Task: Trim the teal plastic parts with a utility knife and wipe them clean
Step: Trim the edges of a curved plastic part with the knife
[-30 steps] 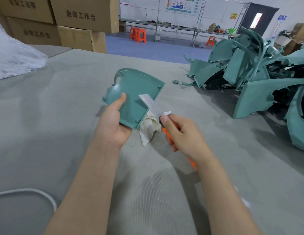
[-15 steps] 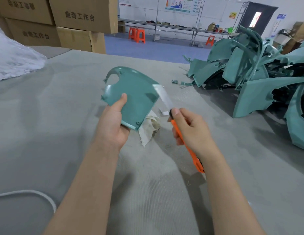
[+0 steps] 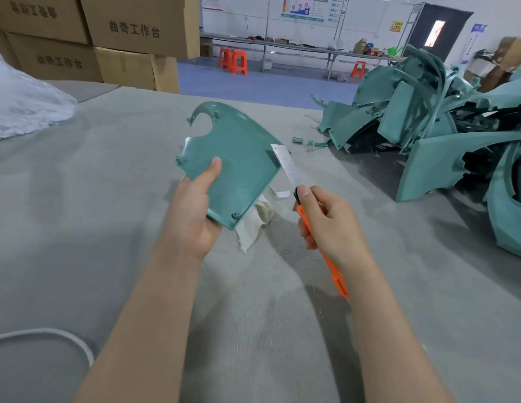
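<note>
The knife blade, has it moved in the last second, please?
Yes: the blade has shifted right, toward the pile, from across the part's face to its right edge.

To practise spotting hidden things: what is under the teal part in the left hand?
A cream cloth sticks out below the teal part. The part hides the cloth's top and whether the left hand holds it.

Two cardboard boxes [image 3: 143, 42] bear the printed characters "曲奇工作台"; the wall posters [image 3: 303, 8] are illegible.
</note>
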Action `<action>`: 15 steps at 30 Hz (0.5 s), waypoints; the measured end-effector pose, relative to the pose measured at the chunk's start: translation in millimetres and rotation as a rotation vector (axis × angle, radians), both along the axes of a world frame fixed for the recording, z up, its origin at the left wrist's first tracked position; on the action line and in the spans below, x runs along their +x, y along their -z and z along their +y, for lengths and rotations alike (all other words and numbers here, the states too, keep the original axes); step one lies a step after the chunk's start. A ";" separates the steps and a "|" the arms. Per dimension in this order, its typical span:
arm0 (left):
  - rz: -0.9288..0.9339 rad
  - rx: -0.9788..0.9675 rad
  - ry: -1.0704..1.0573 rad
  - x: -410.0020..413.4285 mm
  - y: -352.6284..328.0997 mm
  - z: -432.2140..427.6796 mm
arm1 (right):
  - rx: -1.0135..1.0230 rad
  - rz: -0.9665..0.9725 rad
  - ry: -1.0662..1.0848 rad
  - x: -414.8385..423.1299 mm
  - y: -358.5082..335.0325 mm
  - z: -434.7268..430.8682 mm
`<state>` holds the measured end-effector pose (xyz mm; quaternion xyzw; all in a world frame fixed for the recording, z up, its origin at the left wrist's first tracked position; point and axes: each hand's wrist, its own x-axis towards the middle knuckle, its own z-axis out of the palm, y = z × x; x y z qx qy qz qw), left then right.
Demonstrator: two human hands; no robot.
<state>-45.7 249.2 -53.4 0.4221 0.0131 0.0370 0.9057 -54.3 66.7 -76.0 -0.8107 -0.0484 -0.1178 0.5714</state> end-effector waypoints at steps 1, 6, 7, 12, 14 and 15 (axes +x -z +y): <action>-0.004 -0.005 0.001 0.0 -0.3 -0.2 | -0.014 0.002 -0.020 -0.3 -0.4 0.4; -0.044 -0.034 -0.034 0.2 0.2 -2.4 | -0.124 0.011 -0.198 -4.1 1.8 12.1; -0.044 -0.035 -0.040 0.8 0.6 -2.2 | -0.147 0.012 -0.226 -4.8 1.7 14.3; -0.014 -0.074 -0.077 3.1 2.5 1.8 | -0.246 0.065 -0.378 -8.9 0.7 17.0; -0.003 -0.091 -0.082 2.8 2.5 3.1 | -0.222 0.114 -0.434 -11.1 -0.4 17.5; 0.000 -0.103 -0.084 2.6 2.3 3.2 | -0.191 0.126 -0.433 -11.6 -1.4 17.4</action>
